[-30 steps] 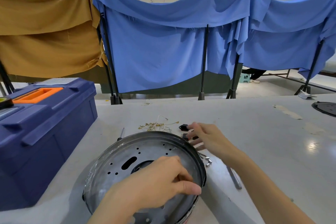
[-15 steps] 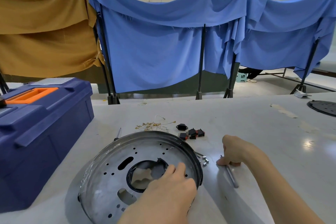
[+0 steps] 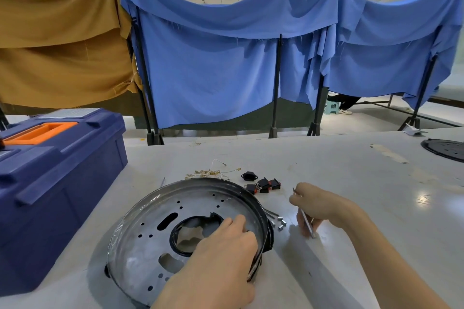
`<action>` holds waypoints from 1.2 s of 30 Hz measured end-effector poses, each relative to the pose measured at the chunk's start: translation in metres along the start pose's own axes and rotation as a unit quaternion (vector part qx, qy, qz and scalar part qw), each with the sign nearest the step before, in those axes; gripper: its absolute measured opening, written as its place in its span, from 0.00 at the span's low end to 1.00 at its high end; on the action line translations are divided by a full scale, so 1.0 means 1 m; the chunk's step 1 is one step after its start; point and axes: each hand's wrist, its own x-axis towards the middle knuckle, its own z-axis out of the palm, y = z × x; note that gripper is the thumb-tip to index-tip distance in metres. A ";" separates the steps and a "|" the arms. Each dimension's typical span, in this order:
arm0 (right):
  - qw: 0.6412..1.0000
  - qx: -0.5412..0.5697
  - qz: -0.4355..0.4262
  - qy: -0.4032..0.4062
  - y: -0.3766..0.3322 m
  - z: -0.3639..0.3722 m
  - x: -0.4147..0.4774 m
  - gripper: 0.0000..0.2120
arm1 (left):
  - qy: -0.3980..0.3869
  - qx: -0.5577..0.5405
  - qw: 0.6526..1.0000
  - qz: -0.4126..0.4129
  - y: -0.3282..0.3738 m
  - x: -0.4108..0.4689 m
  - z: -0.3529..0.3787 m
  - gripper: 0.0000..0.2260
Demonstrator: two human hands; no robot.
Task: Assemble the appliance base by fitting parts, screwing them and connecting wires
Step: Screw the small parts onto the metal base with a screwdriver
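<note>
While the left hand [image 3: 221,258] presses the base [image 3: 155,228], the right hand's [image 3: 324,206] grip pinches a screwdriver [image 3: 305,218] beside it.

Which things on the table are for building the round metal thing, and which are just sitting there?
For the job:
round metal base
thin metal tool in the right hand
small screws
black switches
wires

Just lying about:
blue toolbox
black disc
</note>
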 end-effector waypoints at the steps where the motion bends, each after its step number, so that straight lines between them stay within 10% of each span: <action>1: 1.000 -0.001 -0.008 0.004 0.000 0.001 0.000 0.04 | 0.008 -0.001 1.000 0.002 -0.001 0.001 0.001 0.11; 24: 0.984 -0.159 -0.080 0.005 -0.012 0.022 0.003 0.03 | 0.077 -0.006 0.997 0.018 -0.011 0.005 0.008 0.14; 36: 0.991 0.109 -0.062 -0.051 -0.042 0.026 -0.022 0.09 | 0.066 0.045 0.993 -0.085 0.017 0.005 0.010 0.13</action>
